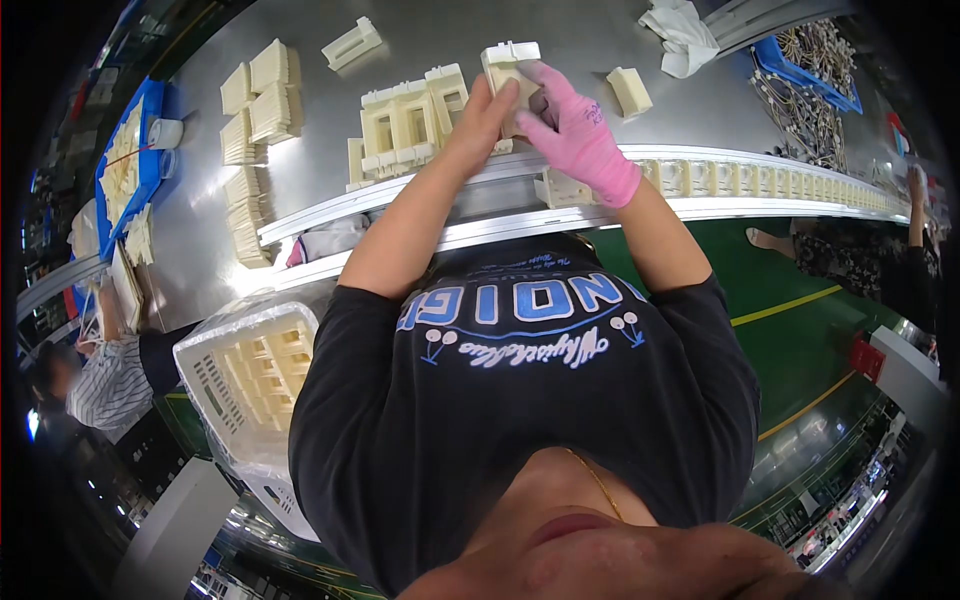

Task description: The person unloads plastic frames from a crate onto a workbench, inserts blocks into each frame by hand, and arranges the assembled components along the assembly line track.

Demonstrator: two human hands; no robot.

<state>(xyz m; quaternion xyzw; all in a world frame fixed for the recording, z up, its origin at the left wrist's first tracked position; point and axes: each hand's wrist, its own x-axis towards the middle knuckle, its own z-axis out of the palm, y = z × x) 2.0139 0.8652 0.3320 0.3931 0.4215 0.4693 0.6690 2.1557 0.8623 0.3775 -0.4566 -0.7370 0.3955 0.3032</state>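
Both hands hold a cream plastic housing (508, 56) with a white notched rim, raised just beyond the metal rail. My bare left hand (484, 125) closes on its near left side. My right hand (580, 135), in a pink glove with greyish fingertips, grips the right side with thumb and fingers. Palms and fingers hide part of the housing. Left of my hands, several similar cream housings (408, 125) stand side by side against the rail. A single cream piece (629, 92) lies to the right, and an open cream frame (352, 44) lies farther left.
A metal channel (690, 211) carries a row of cream parts (740, 180) to the right. Stacks of thin cream pieces (268, 112), a blue bin (150, 105), a white cloth (680, 35) and wire connectors (810, 60) are around. A white crate (215, 400) stands left; people sit at both sides.
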